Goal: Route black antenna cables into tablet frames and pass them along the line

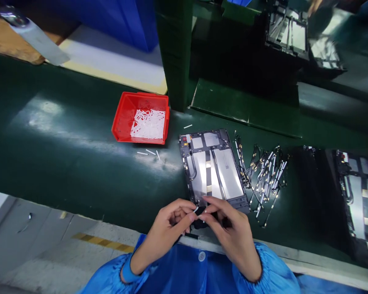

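Note:
At the near edge of the bench, my left hand (174, 222) pinches a small white strip (196, 209) between thumb and forefinger. My right hand (231, 226) is closed close beside it, thumb and forefinger almost meeting; what sits between those fingertips is too small to make out. Something black shows between and below the hands. Just beyond them lies an opened tablet-like device (230, 173), with silver battery panels and a dark frame; my fingers overlap its near edge. Right of it is a loose pile of thin black cables (268, 175) bearing white and gold patches.
A red bin (119, 122) holds many white strips (150, 124); several more lie loose around it. Another opened device (357, 200) lies at the right, with more on the far side (288, 32). A green post (175, 57) rises behind the bin. Blue crates (125, 20) stand at the back.

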